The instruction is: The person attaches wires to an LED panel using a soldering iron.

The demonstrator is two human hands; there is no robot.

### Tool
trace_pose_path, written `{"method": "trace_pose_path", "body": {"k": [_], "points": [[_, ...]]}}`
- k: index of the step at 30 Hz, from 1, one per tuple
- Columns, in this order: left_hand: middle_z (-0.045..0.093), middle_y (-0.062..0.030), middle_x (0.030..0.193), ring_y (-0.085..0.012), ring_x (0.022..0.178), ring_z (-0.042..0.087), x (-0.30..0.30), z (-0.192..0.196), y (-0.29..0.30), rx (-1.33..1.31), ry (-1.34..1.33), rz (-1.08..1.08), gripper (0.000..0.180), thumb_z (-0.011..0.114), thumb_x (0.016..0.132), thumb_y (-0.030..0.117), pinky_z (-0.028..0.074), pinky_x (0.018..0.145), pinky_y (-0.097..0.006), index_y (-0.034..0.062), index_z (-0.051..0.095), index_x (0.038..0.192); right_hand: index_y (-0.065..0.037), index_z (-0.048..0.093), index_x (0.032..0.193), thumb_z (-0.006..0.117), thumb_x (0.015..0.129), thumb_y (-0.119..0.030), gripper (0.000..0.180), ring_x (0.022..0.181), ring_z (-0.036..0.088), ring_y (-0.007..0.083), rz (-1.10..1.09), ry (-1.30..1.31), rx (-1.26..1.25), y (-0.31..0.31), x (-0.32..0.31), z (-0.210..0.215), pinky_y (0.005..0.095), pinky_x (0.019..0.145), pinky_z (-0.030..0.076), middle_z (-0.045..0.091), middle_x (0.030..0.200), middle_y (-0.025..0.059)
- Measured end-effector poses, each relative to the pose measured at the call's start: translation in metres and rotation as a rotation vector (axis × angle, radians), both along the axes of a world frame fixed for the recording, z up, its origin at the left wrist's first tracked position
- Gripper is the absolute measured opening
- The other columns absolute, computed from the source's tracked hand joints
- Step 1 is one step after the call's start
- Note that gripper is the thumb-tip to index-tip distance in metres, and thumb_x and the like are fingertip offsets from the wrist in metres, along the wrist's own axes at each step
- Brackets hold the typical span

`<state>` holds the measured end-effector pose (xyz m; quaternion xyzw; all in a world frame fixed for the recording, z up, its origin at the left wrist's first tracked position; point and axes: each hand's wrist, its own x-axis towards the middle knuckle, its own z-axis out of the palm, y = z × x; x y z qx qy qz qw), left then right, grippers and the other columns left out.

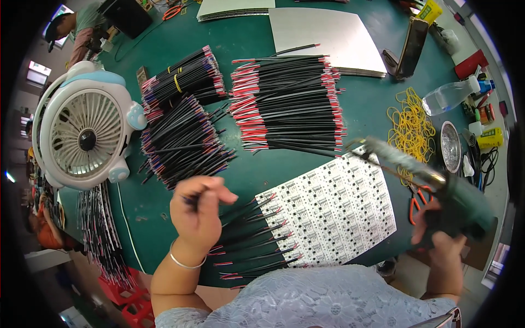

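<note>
My left hand [199,210] is closed, its fingers curled round what look like short black cables [191,201], seen partly and blurred. It hovers left of a white circuit board panel [333,210] with rows of small dark parts. Along the panel's left edge, several black cables [254,238] with red and white ends lie at its pads. My right hand [440,235] grips a dark green soldering gun [465,205], blurred. Its metal front reaches over the panel's upper right corner, above the table; whether the tip touches anything I cannot tell.
A large stack of black cables [295,104] lies beyond the panel, with more piles [183,142] at left beside a white fan [87,136]. Yellow rubber bands [410,120], orange-handled pliers [418,199], a metal bowl [450,146] and a bottle [451,95] sit at right. Another person [82,33] is far left.
</note>
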<state>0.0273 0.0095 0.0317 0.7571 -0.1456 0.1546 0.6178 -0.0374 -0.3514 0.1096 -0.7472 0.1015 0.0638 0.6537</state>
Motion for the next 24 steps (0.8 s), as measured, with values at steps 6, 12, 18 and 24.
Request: {"method": "trace_pose_path", "body": {"k": [6,12,18,24], "points": [[0.049,-0.0008,0.063,-0.0157,0.052,0.050,0.002,0.013,-0.024,0.992,-0.114,-0.214,0.038,0.059,0.070,0.010,0.040,0.047,-0.028,0.0072,0.058,0.108,0.003,0.046,0.106,0.067,0.075,-0.029,0.050,0.051,0.058,0.0212,-0.114,0.185,0.505,0.048,-0.002,-0.068,0.0316,0.046,0.050,0.060,0.086,0.0213],[0.048,-0.0001,0.071,-0.0143,0.058,0.050,-0.002,-0.013,-0.022,0.926,-0.227,-0.127,0.032,0.058,0.071,0.011,0.040,0.048,-0.027,0.0085,0.061,0.103,-0.001,0.057,0.100,0.059,0.079,-0.015,0.026,0.061,0.061,0.0150,0.470,-0.140,-0.231,0.028,-0.012,-0.071,0.0283,0.061,0.050,0.063,0.088,0.0090],[0.051,-0.0007,0.073,-0.0166,0.058,0.051,-0.006,-0.009,-0.024,1.004,-0.143,-0.135,0.030,0.064,0.064,0.008,0.040,0.047,-0.029,0.0089,0.067,0.093,0.000,0.059,0.095,0.057,0.077,-0.008,0.019,0.058,0.062,0.0146,0.373,-0.085,-0.142,0.042,-0.018,-0.077,0.0285,0.061,0.050,0.061,0.074,0.0061],[0.046,-0.0023,0.070,-0.0173,0.057,0.049,-0.004,-0.012,-0.024,1.001,-0.113,-0.133,0.029,0.063,0.065,0.008,0.040,0.047,-0.029,0.0082,0.068,0.094,-0.001,0.061,0.095,0.059,0.075,-0.007,0.021,0.069,0.063,0.0216,0.412,-0.073,-0.198,0.056,-0.006,-0.072,0.0337,0.065,0.050,0.063,0.084,0.0108]]}}
